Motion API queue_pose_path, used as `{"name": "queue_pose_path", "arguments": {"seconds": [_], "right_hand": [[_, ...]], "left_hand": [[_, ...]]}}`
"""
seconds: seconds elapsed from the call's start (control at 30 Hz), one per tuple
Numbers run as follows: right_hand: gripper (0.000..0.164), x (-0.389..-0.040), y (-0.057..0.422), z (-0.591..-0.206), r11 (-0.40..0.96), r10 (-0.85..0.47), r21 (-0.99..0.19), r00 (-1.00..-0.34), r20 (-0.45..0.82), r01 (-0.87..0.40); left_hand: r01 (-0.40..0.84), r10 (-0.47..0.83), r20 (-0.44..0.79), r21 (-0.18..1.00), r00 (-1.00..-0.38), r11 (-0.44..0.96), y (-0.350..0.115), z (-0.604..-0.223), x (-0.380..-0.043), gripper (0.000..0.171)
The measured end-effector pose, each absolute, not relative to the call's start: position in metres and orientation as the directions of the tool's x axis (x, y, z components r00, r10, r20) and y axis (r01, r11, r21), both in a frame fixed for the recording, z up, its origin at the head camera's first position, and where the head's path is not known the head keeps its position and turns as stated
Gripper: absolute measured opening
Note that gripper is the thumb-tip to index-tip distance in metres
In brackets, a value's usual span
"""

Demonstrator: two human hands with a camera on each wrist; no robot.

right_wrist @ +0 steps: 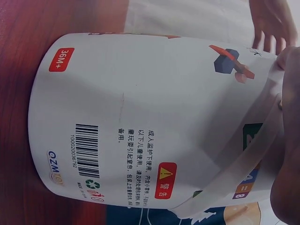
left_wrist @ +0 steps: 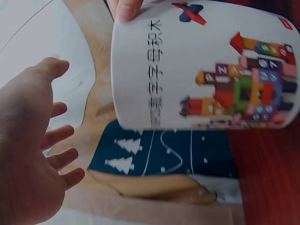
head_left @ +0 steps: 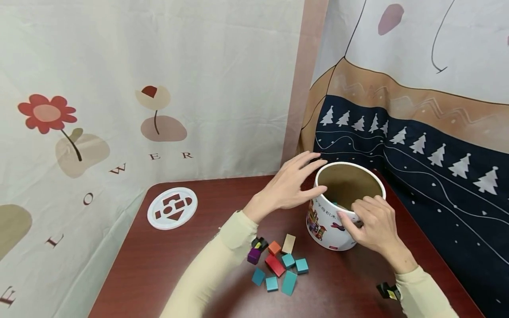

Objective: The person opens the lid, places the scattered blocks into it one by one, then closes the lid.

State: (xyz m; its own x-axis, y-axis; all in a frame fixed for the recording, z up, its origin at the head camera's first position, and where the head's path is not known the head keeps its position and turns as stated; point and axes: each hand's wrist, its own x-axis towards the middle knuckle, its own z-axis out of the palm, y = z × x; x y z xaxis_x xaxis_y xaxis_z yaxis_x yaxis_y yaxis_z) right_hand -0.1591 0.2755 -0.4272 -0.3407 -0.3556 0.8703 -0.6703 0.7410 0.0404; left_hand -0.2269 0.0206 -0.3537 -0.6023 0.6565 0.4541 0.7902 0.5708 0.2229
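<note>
A white toy-block bucket stands upright without its lid towards the right of the table. My right hand holds its near right rim, fingers curled over the edge and thumb outside. In the right wrist view, a pale strap-like handle runs along the bucket's side. My left hand is by the left rim, fingers loosely extended; the left wrist view shows a gap between this hand and the bucket wall. Most of the bucket's inside is hidden, though a bit of teal shows within.
Loose wooden blocks lie left of the bucket, among them a red block, a teal block and a beige block. A white round lid with shaped holes lies at the table's far left. Printed cloth hangs behind the table.
</note>
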Motion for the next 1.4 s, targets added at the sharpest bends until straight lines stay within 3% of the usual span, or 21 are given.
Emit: {"name": "queue_pose_path", "arguments": {"seconds": [0.17,0.43,0.63,0.93,1.4], "right_hand": [[0.048,-0.161,0.277,-0.430,0.741,-0.343,0.032,-0.336,0.877,-0.671],[0.047,-0.160,0.274,-0.424,0.731,-0.331,0.037,-0.306,0.892,-0.682],[0.048,-0.157,0.271,-0.423,0.729,-0.326,0.034,-0.303,0.895,-0.684],[0.048,-0.156,0.270,-0.425,0.725,-0.329,0.029,-0.310,0.892,-0.689],[0.048,-0.158,0.272,-0.427,0.723,-0.330,0.029,-0.308,0.892,-0.690]], "left_hand": [[0.758,0.617,0.456,0.249,-0.641,0.603,-0.017,-0.369,-0.220,0.068],[0.758,0.615,0.459,0.249,-0.641,0.603,-0.066,-0.406,-0.204,0.066],[0.713,0.598,0.399,0.279,-0.695,0.643,-0.091,-0.435,-0.186,0.068],[0.639,0.564,0.302,0.307,-0.769,0.706,-0.116,-0.473,-0.157,0.077],[0.557,0.521,0.199,0.293,-0.830,0.777,-0.124,-0.507,-0.131,0.086]]}}
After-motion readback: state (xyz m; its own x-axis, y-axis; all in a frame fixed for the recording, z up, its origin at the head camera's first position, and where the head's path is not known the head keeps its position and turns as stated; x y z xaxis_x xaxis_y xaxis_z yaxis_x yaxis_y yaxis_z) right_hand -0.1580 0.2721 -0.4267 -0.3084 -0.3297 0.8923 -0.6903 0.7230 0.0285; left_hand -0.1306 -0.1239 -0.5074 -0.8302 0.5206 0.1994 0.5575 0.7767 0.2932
